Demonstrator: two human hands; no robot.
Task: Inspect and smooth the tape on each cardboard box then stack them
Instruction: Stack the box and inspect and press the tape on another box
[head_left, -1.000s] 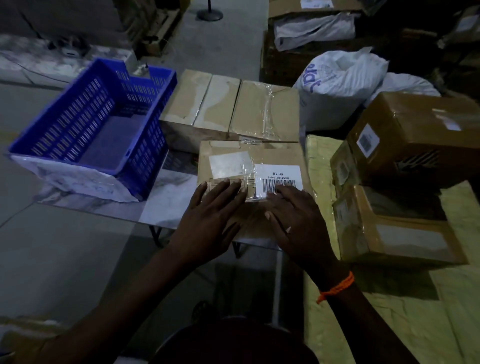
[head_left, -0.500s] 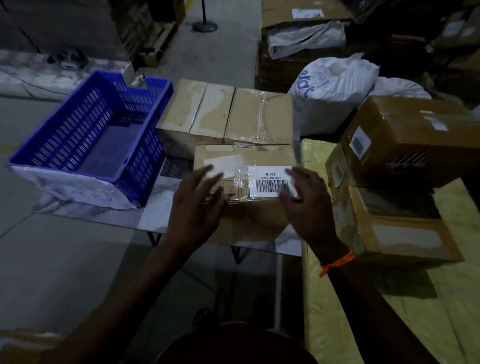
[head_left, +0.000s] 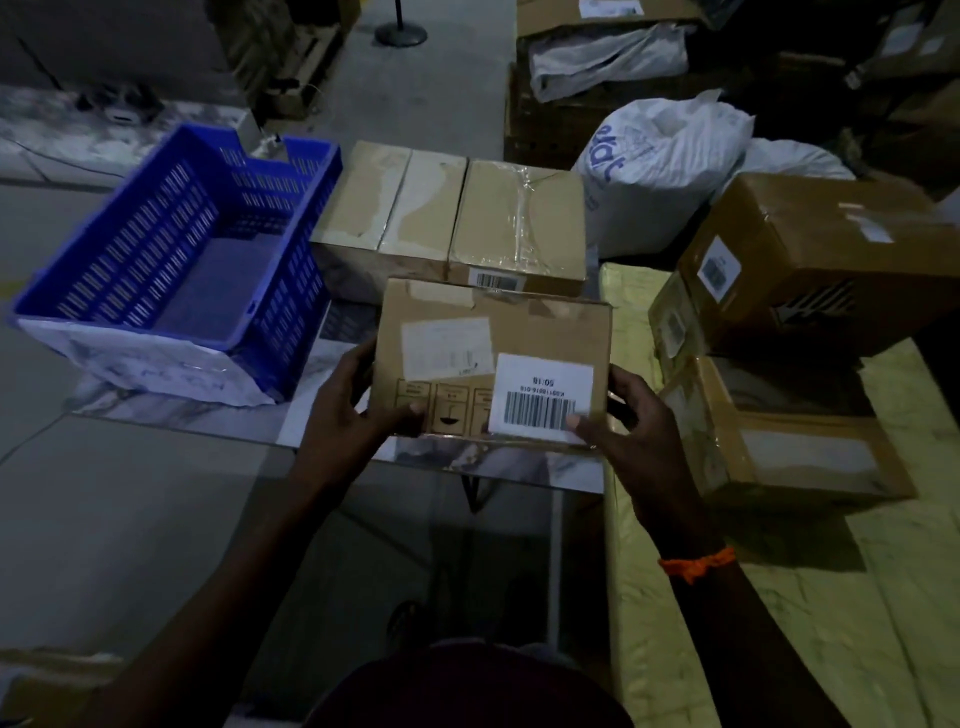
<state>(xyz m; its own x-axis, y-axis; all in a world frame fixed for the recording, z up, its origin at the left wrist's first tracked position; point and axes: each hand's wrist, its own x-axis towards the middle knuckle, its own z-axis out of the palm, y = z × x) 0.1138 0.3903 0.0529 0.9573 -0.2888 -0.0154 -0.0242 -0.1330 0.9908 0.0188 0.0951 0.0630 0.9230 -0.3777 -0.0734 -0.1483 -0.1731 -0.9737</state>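
Note:
A small cardboard box (head_left: 524, 327) with a white barcode label and a pale sticker is tilted up toward me above the marble table (head_left: 182, 415). My left hand (head_left: 348, 410) grips its left side, thumb on the front face. My right hand (head_left: 623, 415) grips its right side, thumb on the barcode label. Behind it two taped cardboard boxes lie side by side: a left box (head_left: 389, 208) and a right box (head_left: 519, 223) with wrinkled clear tape.
A blue plastic crate (head_left: 171, 249) stands on the table at the left. At the right, a stack of larger cardboard boxes (head_left: 810, 270) sits on a yellow covered surface (head_left: 831, 597). White sacks (head_left: 660, 166) lie behind.
My hands left the box top, where they pressed flat, and moved to its two sides. The box is now lifted and tilted toward me.

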